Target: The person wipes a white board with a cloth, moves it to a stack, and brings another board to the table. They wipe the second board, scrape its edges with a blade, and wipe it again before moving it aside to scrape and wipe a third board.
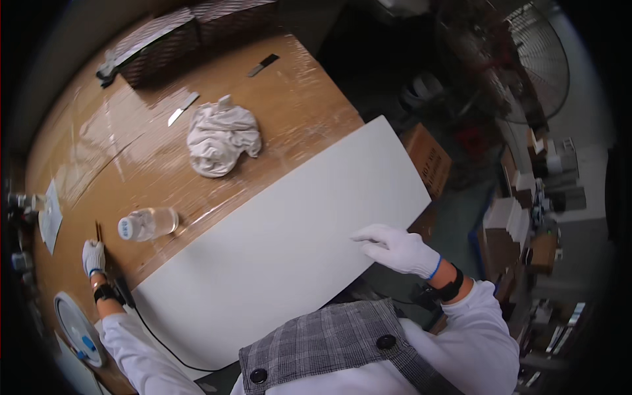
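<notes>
A large white board (276,230) lies slantwise across the near side of the table. My left hand (93,257), in a white knit glove, is at the far left beyond the board's end. Its fingers are closed round a thin dark stick (99,232) whose tip points away from me; the exact kind is too small to make out. My right hand (398,250), gloved too, is over the board's near right edge with fingers stretched out and nothing in them. A clear bottle with a white cap (150,224) lies on its side to the right of my left hand.
On the brown table (151,158) are a crumpled white cloth (222,138), a pale blade (183,109) and a dark-handled knife (263,65). Mesh baskets (158,49) stand at the back. A round lidded container (79,329) is near left. A fan (520,62) and cardboard box (426,158) are right.
</notes>
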Motion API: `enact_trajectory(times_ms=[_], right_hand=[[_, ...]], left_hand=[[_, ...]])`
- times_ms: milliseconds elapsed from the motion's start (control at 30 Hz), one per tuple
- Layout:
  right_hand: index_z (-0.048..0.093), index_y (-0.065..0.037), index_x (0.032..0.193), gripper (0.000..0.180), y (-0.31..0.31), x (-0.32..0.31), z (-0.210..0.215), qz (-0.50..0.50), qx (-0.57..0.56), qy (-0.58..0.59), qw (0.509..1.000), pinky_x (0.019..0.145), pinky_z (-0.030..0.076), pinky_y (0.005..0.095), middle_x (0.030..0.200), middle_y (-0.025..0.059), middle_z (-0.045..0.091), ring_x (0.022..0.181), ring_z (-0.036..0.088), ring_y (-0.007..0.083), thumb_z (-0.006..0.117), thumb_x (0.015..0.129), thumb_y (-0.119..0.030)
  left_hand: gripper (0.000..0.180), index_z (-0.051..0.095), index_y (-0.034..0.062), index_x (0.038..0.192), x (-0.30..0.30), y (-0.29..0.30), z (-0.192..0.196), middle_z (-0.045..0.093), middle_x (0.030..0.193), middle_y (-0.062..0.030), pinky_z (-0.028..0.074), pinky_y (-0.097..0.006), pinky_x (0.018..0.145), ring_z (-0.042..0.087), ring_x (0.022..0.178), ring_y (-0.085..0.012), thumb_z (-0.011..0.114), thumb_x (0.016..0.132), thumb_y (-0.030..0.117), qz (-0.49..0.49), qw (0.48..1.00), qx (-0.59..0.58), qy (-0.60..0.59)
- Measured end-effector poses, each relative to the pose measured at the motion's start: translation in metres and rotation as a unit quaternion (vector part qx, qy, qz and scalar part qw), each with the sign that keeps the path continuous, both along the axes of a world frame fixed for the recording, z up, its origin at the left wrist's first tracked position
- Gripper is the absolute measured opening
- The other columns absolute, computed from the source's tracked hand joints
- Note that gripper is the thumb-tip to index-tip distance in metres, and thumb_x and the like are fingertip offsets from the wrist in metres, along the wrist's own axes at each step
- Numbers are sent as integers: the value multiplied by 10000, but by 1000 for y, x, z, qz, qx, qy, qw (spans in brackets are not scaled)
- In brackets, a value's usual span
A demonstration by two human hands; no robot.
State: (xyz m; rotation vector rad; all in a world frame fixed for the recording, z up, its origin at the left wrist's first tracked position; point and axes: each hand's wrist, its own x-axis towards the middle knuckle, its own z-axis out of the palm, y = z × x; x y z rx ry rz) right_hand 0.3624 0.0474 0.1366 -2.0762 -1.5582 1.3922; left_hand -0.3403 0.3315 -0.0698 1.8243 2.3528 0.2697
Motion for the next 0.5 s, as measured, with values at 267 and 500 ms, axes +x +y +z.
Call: enact_trajectory(times_ms=[267, 500], right_hand=[[655, -159, 1190, 368, -41, 16, -41, -72, -37, 10, 997, 981, 456, 336, 1178, 69, 668, 1111, 621, 227, 506, 927, -368], [633, -33, 1193, 308, -7, -23, -57, -70, -11, 184, 980, 965, 467, 268, 1108, 87, 693, 1036, 642, 136, 542, 948, -196]], left_hand=[[229, 412, 133, 724, 126, -143, 74, 427, 566, 20, 335, -201, 364, 410, 419, -63, 589, 869, 112, 108, 934, -80, -333], [102, 507, 63, 921, 407, -240, 161, 542, 797, 0, 452, -195, 591, 538, 669, -66, 591, 896, 12, -44, 837, -145, -526]])
